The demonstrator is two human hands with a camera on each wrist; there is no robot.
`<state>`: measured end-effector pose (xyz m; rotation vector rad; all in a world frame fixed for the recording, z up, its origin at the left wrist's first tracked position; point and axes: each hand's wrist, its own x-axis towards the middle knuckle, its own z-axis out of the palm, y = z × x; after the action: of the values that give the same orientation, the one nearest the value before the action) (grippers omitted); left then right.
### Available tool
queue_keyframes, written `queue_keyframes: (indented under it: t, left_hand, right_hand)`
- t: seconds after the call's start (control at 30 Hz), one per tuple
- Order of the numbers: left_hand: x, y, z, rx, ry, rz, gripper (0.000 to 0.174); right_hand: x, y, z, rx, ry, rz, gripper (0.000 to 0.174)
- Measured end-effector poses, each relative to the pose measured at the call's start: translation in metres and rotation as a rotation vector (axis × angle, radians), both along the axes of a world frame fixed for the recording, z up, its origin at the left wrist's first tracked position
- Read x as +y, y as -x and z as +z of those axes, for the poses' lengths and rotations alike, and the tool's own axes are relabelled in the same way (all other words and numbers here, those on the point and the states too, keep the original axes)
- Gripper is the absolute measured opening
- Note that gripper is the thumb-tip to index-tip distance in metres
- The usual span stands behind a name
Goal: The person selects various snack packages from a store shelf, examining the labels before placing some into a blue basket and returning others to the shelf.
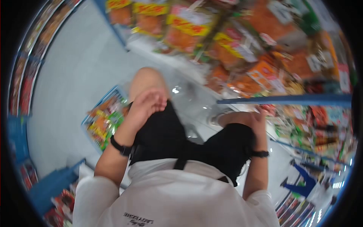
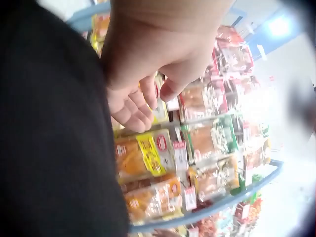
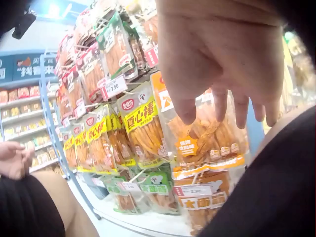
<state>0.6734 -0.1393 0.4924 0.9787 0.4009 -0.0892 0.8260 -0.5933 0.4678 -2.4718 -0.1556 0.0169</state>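
Note:
Above the left thigh, my left hand (image 1: 149,104) is held with nothing in it, fingers loosely bent. In the left wrist view the same hand (image 2: 148,69) overlaps hanging snack packets, and a yellow-labelled packet (image 2: 143,155) shows just below its fingers. My right hand (image 1: 258,121) is at the right knee. Its fingers point downward in the right wrist view, where the empty right hand (image 3: 224,69) overlaps an orange snack packet (image 3: 205,133). Beside that packet hangs another with a yellow label (image 3: 143,126).
A blue basket (image 1: 90,135) filled with snack packets stands on the floor beside the left leg. The packet rack (image 1: 174,62) runs ahead and to the right, with a blue divider (image 1: 287,100). More shelves (image 1: 32,56) line the left side. Another person (image 1: 308,181) is at the lower right.

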Motion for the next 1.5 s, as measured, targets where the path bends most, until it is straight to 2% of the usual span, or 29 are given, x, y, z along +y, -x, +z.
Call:
queue_keyframes:
  t: [0.03,0.1,0.23,0.3,0.37,0.47,0.5,0.57,0.6,0.63,0.7,0.73,0.77,0.8,0.87,0.9,0.93,0.97,1.03,1.1,1.13,1.2,1.3,1.33,1.37,1.4,1.43,1.47,1.5]
  left_hand:
    - [0.022,0.006,0.003,0.011,-0.011,0.074,0.027]
    - [0.075,0.025,-0.017,-0.013,-0.283,0.211,0.027]
    - [0.169,0.089,-0.078,0.234,-0.603,0.511,0.027]
    - [0.204,0.129,-0.133,0.352,-0.646,0.588,0.025]
    - [0.228,0.173,-0.194,0.446,-0.830,0.526,0.025]
    - [0.238,0.236,-0.295,0.615,-0.874,0.486,0.025]
    - [0.230,0.247,-0.310,0.618,-0.865,0.478,0.025]
    - [0.218,0.268,-0.337,0.674,-0.962,0.397,0.026]
    - [0.217,0.274,-0.363,0.713,-0.943,0.504,0.026]
    - [0.217,0.272,-0.362,0.716,-0.940,0.495,0.026]
    - [0.213,0.256,-0.344,0.693,-0.527,0.705,0.026]
    - [0.218,0.250,-0.328,0.633,-0.627,0.655,0.029]
    - [0.235,0.252,-0.343,0.508,-0.772,0.649,0.032]
    - [0.261,0.267,-0.380,0.545,-0.477,0.699,0.025]
    - [0.283,0.245,-0.378,0.428,-1.007,0.771,0.054]
    - [0.320,0.250,-0.416,0.466,-1.517,0.633,0.048]
    - [0.330,0.245,-0.389,0.549,-1.668,0.246,0.039]
    - [0.390,0.275,-0.473,0.366,-1.917,0.020,0.031]
    - [0.361,0.234,-0.388,0.805,-1.847,-0.592,0.032]
    - [0.389,0.263,-0.452,0.681,-1.515,-0.084,0.030]
    - [0.381,0.252,-0.438,0.664,-1.519,-0.087,0.030]
    - [0.361,0.243,-0.387,0.890,-1.448,0.052,0.031]
    - [0.369,0.250,-0.383,0.909,-1.473,-0.034,0.038]
    - [0.398,0.268,-0.420,0.869,-1.455,-0.046,0.038]
    - [0.412,0.278,-0.450,0.706,-1.767,-0.356,0.030]
    - [0.399,0.279,-0.435,0.487,-2.038,-0.420,0.025]
    - [0.383,0.274,-0.423,0.519,-2.009,-0.180,0.025]
    - [0.382,0.268,-0.420,0.651,-2.086,-0.322,0.029]
    - [0.378,0.250,-0.390,0.593,-1.432,-0.131,0.032]
  right_hand:
    - [-0.012,0.004,0.002,-0.033,0.156,0.048,0.042]
    - [-0.027,0.015,0.009,0.035,0.296,0.115,0.047]
    - [-0.058,0.034,-0.007,0.063,0.273,0.109,0.053]
    - [-0.077,0.038,-0.018,0.126,0.106,0.031,0.056]
    - [-0.076,0.044,-0.012,0.122,0.129,0.026,0.056]
    - [-0.060,0.051,0.001,0.142,0.235,0.006,0.056]
    - [-0.056,0.054,0.005,0.157,0.317,-0.012,0.057]
    - [-0.075,0.052,-0.004,0.177,0.269,-0.003,0.057]
    - [-0.087,0.050,-0.013,0.193,0.212,0.006,0.057]
    - [-0.095,0.049,-0.022,0.197,0.219,0.002,0.057]
    - [-0.108,0.051,-0.026,0.216,0.072,-0.001,0.056]
    - [-0.101,0.055,-0.020,0.213,0.148,-0.015,0.055]
    - [-0.077,0.062,-0.002,0.206,0.332,0.004,0.056]
    - [-0.084,0.062,-0.007,0.210,0.383,0.022,0.058]
    - [-0.066,0.067,-0.001,0.178,0.486,0.022,0.060]
    - [-0.050,0.070,0.006,0.175,0.488,-0.011,0.059]
    - [-0.044,0.073,0.008,0.150,0.524,-0.037,0.058]
    - [-0.053,0.072,0.000,0.103,0.480,-0.009,0.059]
    - [-0.035,0.077,0.009,0.170,0.497,-0.121,0.062]
    - [-0.026,0.080,0.013,0.193,0.503,-0.140,0.063]
    - [-0.025,0.082,0.014,0.187,0.501,-0.155,0.063]
    - [-0.023,0.087,0.012,0.168,0.541,-0.144,0.064]
    - [-0.025,0.089,0.009,0.140,0.510,-0.118,0.064]
    - [-0.031,0.088,0.003,0.109,0.525,-0.068,0.065]
    - [-0.037,0.086,-0.005,0.075,0.549,-0.025,0.065]
    - [-0.032,0.086,-0.003,0.066,0.515,-0.041,0.066]
    - [-0.035,0.085,-0.010,0.080,0.550,-0.054,0.067]
    - [-0.031,0.084,-0.006,0.122,0.607,-0.056,0.068]
    - [-0.023,0.085,0.000,0.191,0.599,-0.138,0.069]
